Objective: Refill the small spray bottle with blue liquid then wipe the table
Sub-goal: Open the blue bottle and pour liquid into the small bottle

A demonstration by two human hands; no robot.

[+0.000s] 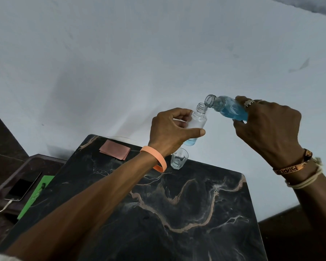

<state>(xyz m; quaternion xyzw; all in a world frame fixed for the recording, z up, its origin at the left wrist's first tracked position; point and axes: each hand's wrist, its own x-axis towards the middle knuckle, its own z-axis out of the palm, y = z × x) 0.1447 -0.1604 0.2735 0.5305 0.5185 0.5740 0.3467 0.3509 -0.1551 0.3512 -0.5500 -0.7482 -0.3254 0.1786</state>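
My left hand (pixel 172 129) grips the small clear spray bottle (pixel 197 121), held upright above the far edge of the table with its neck uncapped; a little blue liquid shows at its bottom. My right hand (pixel 267 127) holds a larger clear bottle of blue liquid (pixel 228 108), tipped sideways so its open mouth sits just over the small bottle's neck. A folded pink cloth (pixel 114 149) lies at the far left of the dark marbled table (pixel 177 213).
A small clear glass (pixel 179 158) stands on the table's far edge, under my left hand. To the left, lower down, a phone (pixel 23 186) with a white cable and a green card (pixel 37 194) lie on a brown tray. A pale wall rises behind.
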